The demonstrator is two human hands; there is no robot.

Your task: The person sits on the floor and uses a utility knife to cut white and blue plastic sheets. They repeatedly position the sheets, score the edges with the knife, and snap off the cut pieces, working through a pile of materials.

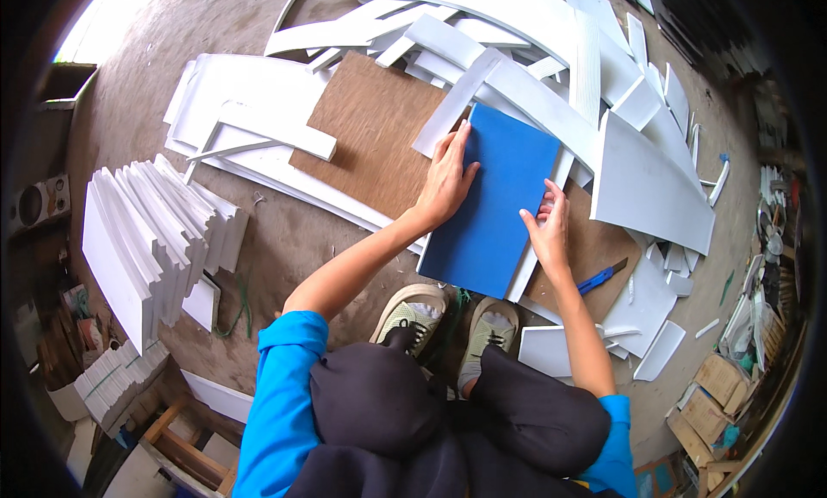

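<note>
The blue panel [491, 201] lay on a brown board [370, 132] on the floor, its long axis running away from the person and tilted slightly right. The left hand [446, 181] pressed flat and open on its left edge. The right hand [548, 227] pinched the right edge, about equally near.

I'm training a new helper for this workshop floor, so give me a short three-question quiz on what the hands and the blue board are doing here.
1. True or false: the left hand lies flat on the blue board.
2. Where does the right hand grip the board? A) right edge B) far edge C) near corner
3. Fill in: the blue-handled knife lies on the ____ board, right of the right wrist.

Key: 1 true; 2 A; 3 brown.
</note>
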